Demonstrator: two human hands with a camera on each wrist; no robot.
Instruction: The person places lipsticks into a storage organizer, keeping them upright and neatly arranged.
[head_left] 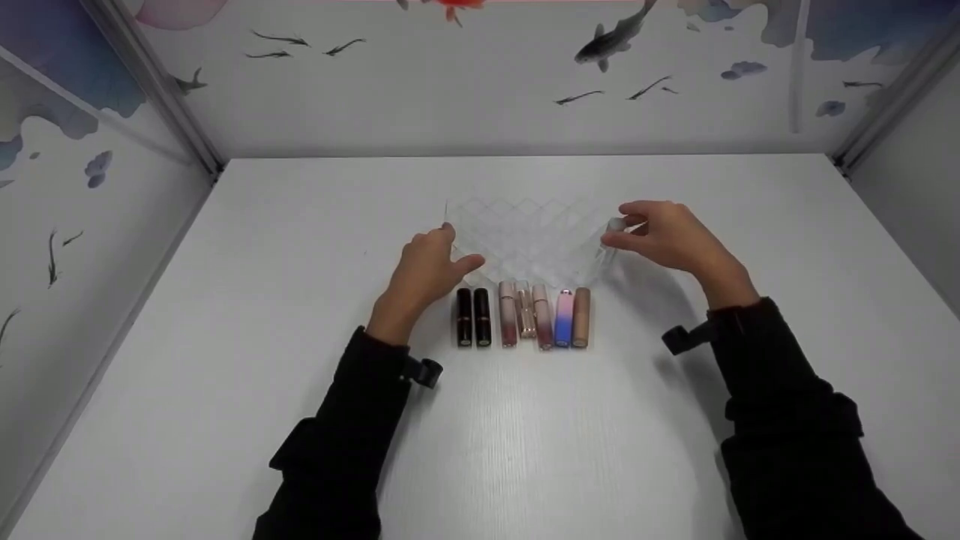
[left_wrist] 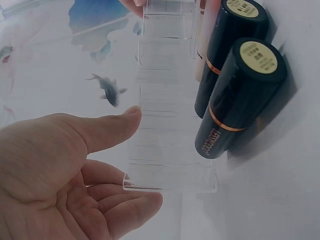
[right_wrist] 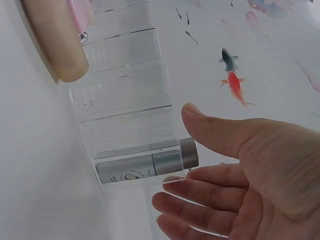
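Black of sleeve (head_left: 337, 442), had left hand (head_left: 424, 266) and right hand (head_left: 665, 234) loose-fingered at opposite ends of clear plastic compartmented tray (head_left: 525, 236), probably needing light contact to avoid jostling silver cylindrical tube (right_wrist: 132, 168).

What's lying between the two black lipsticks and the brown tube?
In the head view, left to right: a pink tube, a pale tube, another pink tube and a pink-and-blue tube.

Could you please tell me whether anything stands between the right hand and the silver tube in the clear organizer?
Nothing visible stands between the right hand and the cap of the silver tube, which sticks out of the clear organizer. Lower down, the organizer's transparent end wall lies between the tube and the fingers.
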